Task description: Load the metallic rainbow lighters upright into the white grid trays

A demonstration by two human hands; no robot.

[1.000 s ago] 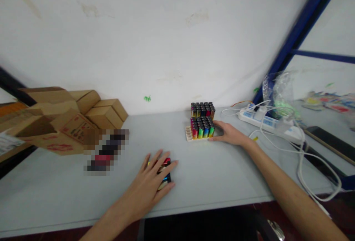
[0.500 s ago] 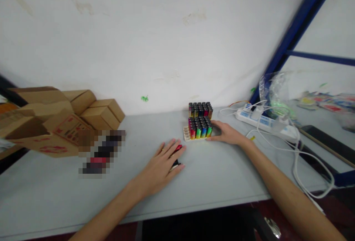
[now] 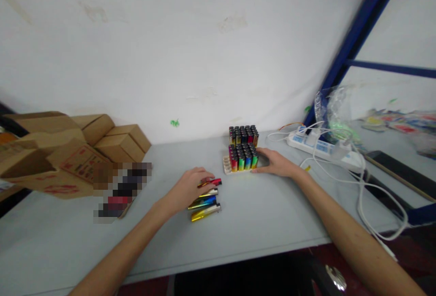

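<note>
Several shiny lighters lie side by side on the table in the head view, among them a blue one (image 3: 203, 202) and a yellow one (image 3: 206, 212). My left hand (image 3: 185, 190) is closed, its fingertips on the red lighter (image 3: 214, 181) at the far end of this row. Further right, a white tray (image 3: 227, 169) holds upright multicoloured lighters (image 3: 243, 158), with bare slots along its left side. My right hand (image 3: 277, 163) grips the tray's right side, thumb at the front corner and fingers behind. Behind it stands a second block of dark-topped lighters (image 3: 243, 136).
Open cardboard boxes (image 3: 41, 169) stand at the left, near a pixelated strip (image 3: 124, 191). A white power strip (image 3: 323, 150) with tangled cables lies at the right, by a phone (image 3: 402, 173) and a blue metal frame (image 3: 350, 46). The wall closes off the back.
My left hand has drawn back to the left and curled from lying flat over the lighters, uncovering them. My right hand stays at the tray. The view has shifted slightly.
</note>
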